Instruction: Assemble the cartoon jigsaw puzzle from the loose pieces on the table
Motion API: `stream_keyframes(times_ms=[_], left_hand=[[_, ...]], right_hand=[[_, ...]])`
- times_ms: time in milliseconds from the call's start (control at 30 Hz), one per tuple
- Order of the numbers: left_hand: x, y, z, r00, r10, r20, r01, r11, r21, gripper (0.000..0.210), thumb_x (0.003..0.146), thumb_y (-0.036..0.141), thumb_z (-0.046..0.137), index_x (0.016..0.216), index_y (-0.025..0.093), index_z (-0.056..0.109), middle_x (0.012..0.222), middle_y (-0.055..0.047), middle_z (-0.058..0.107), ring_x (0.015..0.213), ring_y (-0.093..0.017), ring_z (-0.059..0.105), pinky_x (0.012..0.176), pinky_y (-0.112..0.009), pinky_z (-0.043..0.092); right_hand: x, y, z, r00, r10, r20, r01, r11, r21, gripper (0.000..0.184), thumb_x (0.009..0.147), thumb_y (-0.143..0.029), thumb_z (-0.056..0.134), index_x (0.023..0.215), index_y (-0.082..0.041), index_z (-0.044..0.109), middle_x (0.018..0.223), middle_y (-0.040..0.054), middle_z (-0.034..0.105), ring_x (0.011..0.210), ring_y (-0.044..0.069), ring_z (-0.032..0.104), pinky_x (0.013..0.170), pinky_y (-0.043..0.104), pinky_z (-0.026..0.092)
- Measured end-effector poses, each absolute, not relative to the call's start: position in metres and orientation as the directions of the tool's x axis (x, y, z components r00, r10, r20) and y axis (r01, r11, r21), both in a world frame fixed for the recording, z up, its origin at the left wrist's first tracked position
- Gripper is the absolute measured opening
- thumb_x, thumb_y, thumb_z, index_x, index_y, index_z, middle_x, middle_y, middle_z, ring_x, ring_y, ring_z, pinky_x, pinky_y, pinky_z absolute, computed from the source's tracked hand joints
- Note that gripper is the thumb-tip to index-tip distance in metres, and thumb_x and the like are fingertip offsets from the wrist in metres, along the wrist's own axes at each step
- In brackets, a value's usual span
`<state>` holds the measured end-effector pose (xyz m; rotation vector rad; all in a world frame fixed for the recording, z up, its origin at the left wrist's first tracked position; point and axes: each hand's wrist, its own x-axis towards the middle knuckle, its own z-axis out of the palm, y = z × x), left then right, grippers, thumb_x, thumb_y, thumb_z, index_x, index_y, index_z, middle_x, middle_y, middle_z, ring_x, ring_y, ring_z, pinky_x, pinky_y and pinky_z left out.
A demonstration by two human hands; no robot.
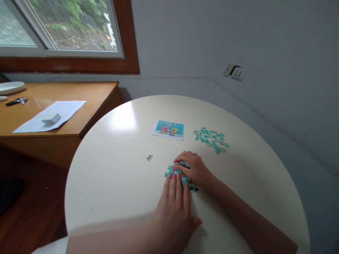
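A partly joined jigsaw puzzle (174, 170) in pink, teal and green lies on the round white table, largely covered by my hands. My left hand (173, 208) rests palm down with its fingers stretched flat over the near left part. From the right, my right hand (194, 167) curves over the far part, thumb and index fingertips close together at the puzzle. Its other fingers are partly hidden. A small pink bit shows beyond the right hand. Past the puzzle lies a picture card (169, 129) with cartoon figures.
Loose teal and pale green puzzle pieces (212, 138) lie spread at the right. A few small pieces (149, 157) sit left of my hands. The white table (106, 176) has a curved edge. A wooden desk (71, 90) holding paper (67, 107) stands at the left.
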<state>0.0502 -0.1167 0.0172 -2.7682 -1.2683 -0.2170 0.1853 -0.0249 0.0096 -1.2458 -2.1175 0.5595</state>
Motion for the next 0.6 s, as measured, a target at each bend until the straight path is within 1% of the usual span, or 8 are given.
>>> stream_keyframes(times_ms=[300, 500, 600], left_hand=[[0.0493, -0.1172, 0.0171, 0.641, 0.752, 0.152, 0.763, -0.646, -0.02, 0.069, 0.08, 0.056, 0.036, 0.123, 0.002, 0.047, 0.127, -0.024, 0.044, 0.12, -0.036, 0.038, 0.097, -0.05, 0.029], [0.0488, -0.1164, 0.0187, 0.654, 0.746, 0.129, 0.753, -0.658, -0.015, 0.068, 0.082, 0.054, 0.033, 0.122, 0.0, 0.047, 0.127, -0.026, 0.043, 0.12, -0.037, 0.038, 0.097, -0.05, 0.029], [0.0486, -0.1161, 0.0204, 0.659, 0.742, 0.125, 0.749, -0.663, -0.014, 0.067, 0.083, 0.053, 0.033, 0.122, 0.0, 0.047, 0.127, -0.026, 0.043, 0.119, -0.037, 0.039, 0.097, -0.049, 0.03]], right_hand=[[0.184, -0.0255, 0.0121, -0.364, 0.897, 0.252, 0.641, 0.437, -0.631, 0.009, 0.071, -0.012, 0.063, 0.074, -0.02, 0.062, 0.079, 0.0012, 0.064, 0.08, 0.016, 0.055, 0.074, 0.032, 0.036], [0.183, -0.0262, 0.0118, -0.36, 0.902, 0.238, 0.671, 0.427, -0.606, 0.009, 0.071, -0.011, 0.063, 0.068, -0.02, 0.062, 0.077, 0.0007, 0.063, 0.079, 0.015, 0.054, 0.073, 0.032, 0.034], [0.1825, -0.0265, 0.0118, -0.364, 0.899, 0.243, 0.67, 0.434, -0.602, 0.008, 0.071, -0.012, 0.063, 0.068, -0.02, 0.062, 0.077, 0.0006, 0.062, 0.079, 0.015, 0.054, 0.073, 0.032, 0.033]])
